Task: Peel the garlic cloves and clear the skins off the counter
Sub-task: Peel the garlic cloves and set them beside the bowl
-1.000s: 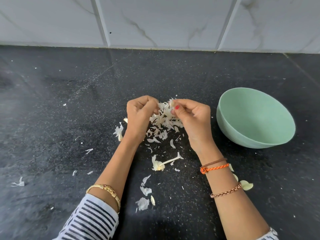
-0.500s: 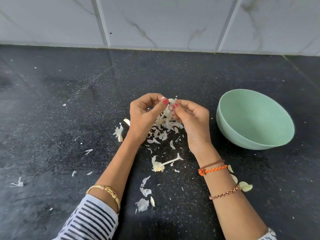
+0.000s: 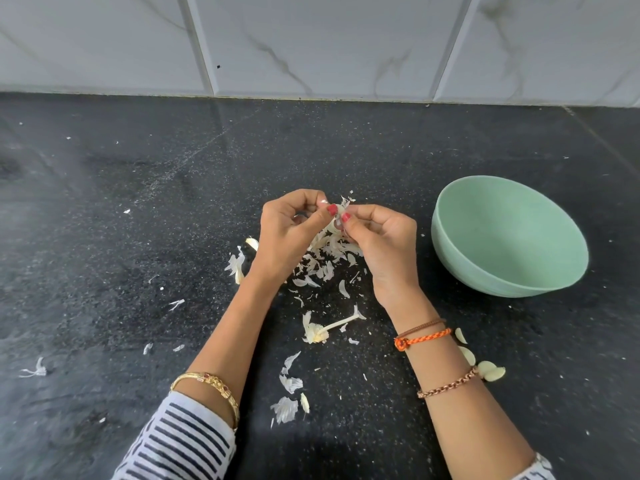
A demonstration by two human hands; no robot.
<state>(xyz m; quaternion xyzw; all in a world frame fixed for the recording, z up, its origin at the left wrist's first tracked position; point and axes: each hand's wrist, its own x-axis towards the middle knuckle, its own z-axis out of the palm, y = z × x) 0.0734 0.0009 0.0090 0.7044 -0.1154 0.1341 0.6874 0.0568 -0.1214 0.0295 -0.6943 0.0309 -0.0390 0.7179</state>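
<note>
A small garlic clove (image 3: pixel 339 216) with papery skin sticking up is pinched between my left hand (image 3: pixel 291 233) and my right hand (image 3: pixel 381 240), thumbs meeting over it, a little above the black counter (image 3: pixel 138 237). Directly under my hands lies a heap of white garlic skins (image 3: pixel 329 258). A bare garlic stem with its root base (image 3: pixel 322 332) lies nearer to me. Peeled cloves (image 3: pixel 490 370) lie on the counter to the right of my right forearm.
A mint-green bowl (image 3: pixel 509 237) tilts on the counter to the right of my hands; its visible inside holds nothing. Loose skin flakes (image 3: pixel 287 396) are scattered between my forearms and off to the left (image 3: pixel 34 370). A marble-tiled wall (image 3: pixel 311 46) closes the back.
Both hands have risen slightly off the skin heap and turned the clove, so my thumbs now meet on top of it with skin sticking up.
</note>
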